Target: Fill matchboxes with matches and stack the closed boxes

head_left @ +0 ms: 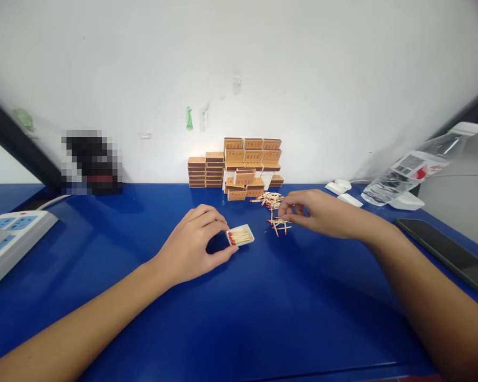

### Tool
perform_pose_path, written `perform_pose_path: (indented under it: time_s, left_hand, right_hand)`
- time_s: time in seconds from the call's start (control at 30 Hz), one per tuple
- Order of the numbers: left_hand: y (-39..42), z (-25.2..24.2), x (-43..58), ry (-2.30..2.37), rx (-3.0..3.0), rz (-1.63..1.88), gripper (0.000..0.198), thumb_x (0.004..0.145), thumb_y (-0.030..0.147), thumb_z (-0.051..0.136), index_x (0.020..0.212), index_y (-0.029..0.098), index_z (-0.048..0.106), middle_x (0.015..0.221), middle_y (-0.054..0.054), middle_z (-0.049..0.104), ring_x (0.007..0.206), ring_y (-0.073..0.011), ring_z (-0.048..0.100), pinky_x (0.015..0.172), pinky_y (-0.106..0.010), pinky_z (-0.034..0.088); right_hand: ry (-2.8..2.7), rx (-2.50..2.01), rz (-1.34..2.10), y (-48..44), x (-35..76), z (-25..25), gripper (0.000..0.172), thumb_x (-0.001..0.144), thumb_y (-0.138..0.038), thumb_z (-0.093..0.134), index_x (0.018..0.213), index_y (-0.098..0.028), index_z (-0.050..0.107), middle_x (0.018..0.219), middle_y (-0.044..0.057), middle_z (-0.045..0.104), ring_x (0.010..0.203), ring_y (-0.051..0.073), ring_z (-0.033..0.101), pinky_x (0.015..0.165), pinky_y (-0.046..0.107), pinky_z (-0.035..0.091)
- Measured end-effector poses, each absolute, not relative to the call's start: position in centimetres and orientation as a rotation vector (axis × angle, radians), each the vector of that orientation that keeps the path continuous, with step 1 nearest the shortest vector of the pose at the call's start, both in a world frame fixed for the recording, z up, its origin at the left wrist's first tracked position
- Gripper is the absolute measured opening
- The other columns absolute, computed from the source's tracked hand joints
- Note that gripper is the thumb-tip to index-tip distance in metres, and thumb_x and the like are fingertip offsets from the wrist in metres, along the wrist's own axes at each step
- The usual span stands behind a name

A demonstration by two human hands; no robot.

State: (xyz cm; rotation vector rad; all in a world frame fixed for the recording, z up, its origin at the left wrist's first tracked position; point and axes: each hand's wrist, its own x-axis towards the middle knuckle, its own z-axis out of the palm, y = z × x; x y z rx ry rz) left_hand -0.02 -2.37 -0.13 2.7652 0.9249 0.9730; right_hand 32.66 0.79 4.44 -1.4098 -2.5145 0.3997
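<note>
My left hand (197, 241) grips a small white matchbox tray (252, 237) at its left end, thumb on the near side and fingers on the far side. Inside the tray lie several matchsticks (241, 236), red heads toward my left hand. My right hand (310, 212) is over a small loose group of red-headed matchsticks (279, 225), thumb and fingertips pinched at one of them; its fingertips partly hide it. Just behind is a larger heap of matchsticks (271, 199).
Orange matchboxes (247, 156) are stacked against the wall. White empty trays (349, 200), a tilted plastic bottle (412, 167) and a phone (448, 252) are on the right. A power strip (22, 239) and a blurred dark object (93, 162) stand on the left of the blue table (223, 318).
</note>
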Motion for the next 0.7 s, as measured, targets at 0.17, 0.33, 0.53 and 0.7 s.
perform_pose_path:
  time_s: [0.17, 0.33, 0.53, 0.7]
  left_hand:
    - [-2.2, -0.2, -0.1, 0.906, 2.787, 0.859, 0.021, 0.093, 0.037, 0.077, 0.106, 0.020, 0.073, 0.112, -0.009, 0.075, 0.114, -0.0285, 0.064, 0.098, -0.049, 0.054]
    - [-2.2, -0.1, -0.2, 0.926, 2.782, 0.876, 0.021, 0.094, 0.037, 0.076, 0.106, 0.020, 0.074, 0.112, -0.009, 0.075, 0.114, -0.0287, 0.064, 0.097, -0.049, 0.054]
    - [-2.3, -0.2, -0.2, 0.928, 2.794, 0.859, 0.022, 0.094, 0.038, 0.076, 0.106, 0.020, 0.073, 0.113, -0.009, 0.075, 0.114, -0.0288, 0.064, 0.098, -0.049, 0.054]
    - [-2.2, -0.2, -0.3, 0.922, 2.791, 0.855, 0.023, 0.094, 0.038, 0.076, 0.106, 0.019, 0.074, 0.111, -0.008, 0.075, 0.114, -0.0283, 0.064, 0.098, -0.049, 0.054]
  right_hand:
    - [-2.536, -1.353, 0.392, 1.2, 33.0, 3.5, 0.019, 0.095, -0.028, 0.059, 0.105, -0.025, 0.074, 0.099, 0.006, 0.075, 0.083, 0.021, 0.066, 0.072, 0.033, 0.049]
    - [-2.567, -1.294, 0.481, 1.7, 33.5, 3.3, 0.019, 0.097, -0.030, 0.058, 0.105, -0.025, 0.074, 0.105, 0.007, 0.075, 0.090, 0.022, 0.067, 0.076, 0.035, 0.051]
    - [-2.487, -1.655, 0.497, 2.1, 35.2, 3.5, 0.032, 0.085, -0.047, 0.072, 0.104, -0.022, 0.073, 0.097, 0.008, 0.074, 0.077, 0.022, 0.066, 0.067, 0.035, 0.051]
    - [-2.494, -1.648, 0.665, 2.2, 34.6, 3.1, 0.034, 0.091, -0.054, 0.066, 0.098, -0.021, 0.069, 0.095, 0.009, 0.074, 0.078, 0.022, 0.065, 0.066, 0.034, 0.050]
